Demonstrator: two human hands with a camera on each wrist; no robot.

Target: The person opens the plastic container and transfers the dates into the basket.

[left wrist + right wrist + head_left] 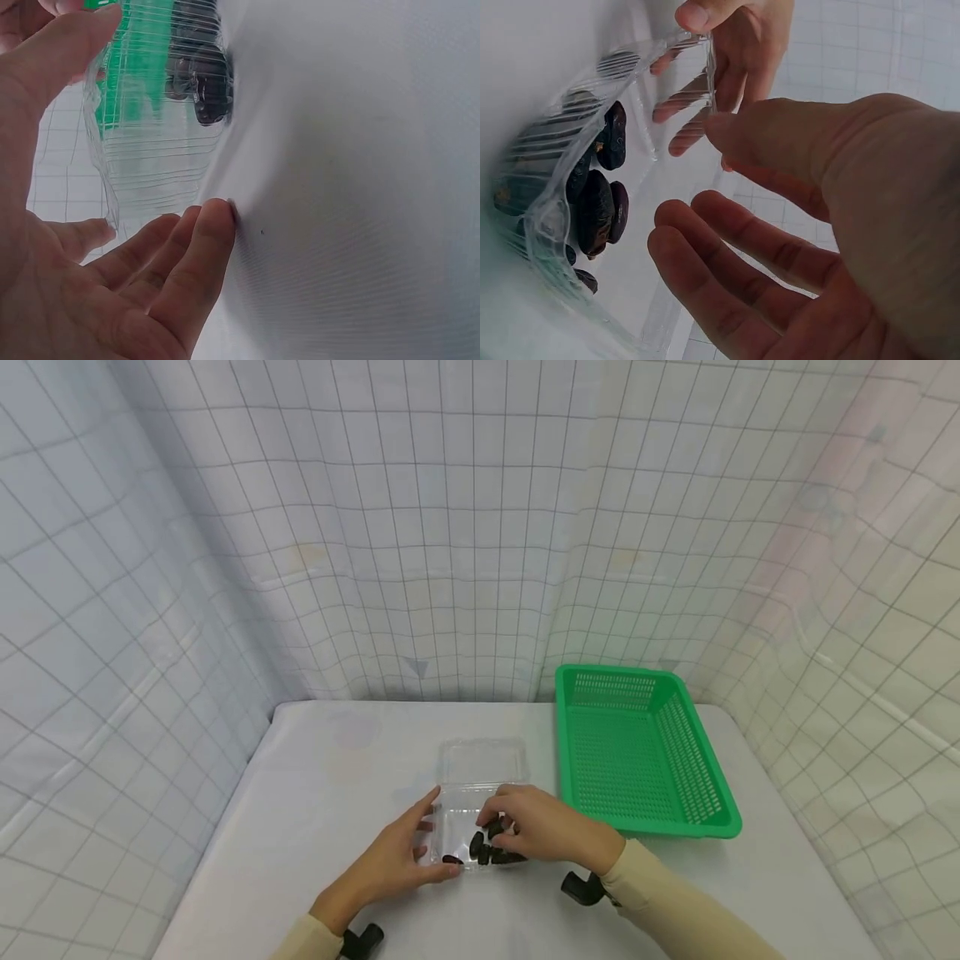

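A clear plastic clamshell box (453, 833) lies on the white-covered table, its lid (483, 760) folded back. Several dark, wrinkled dates (595, 214) are gathered along the near and right part of its base. My left hand (396, 858) rests against the box's left side, thumb on the near rim and fingers spread along the wall. Above the dates, inside the box, is my right hand (536, 822), its fingers loosely bent. In the right wrist view, nothing shows between its thumb and fingertips.
A green slotted plastic basket (565, 752) stands to the right, beyond my right forearm. White grid-patterned curtains (480, 527) enclose the table at the back and sides. Black wrist devices (583, 888) sit under both wrists.
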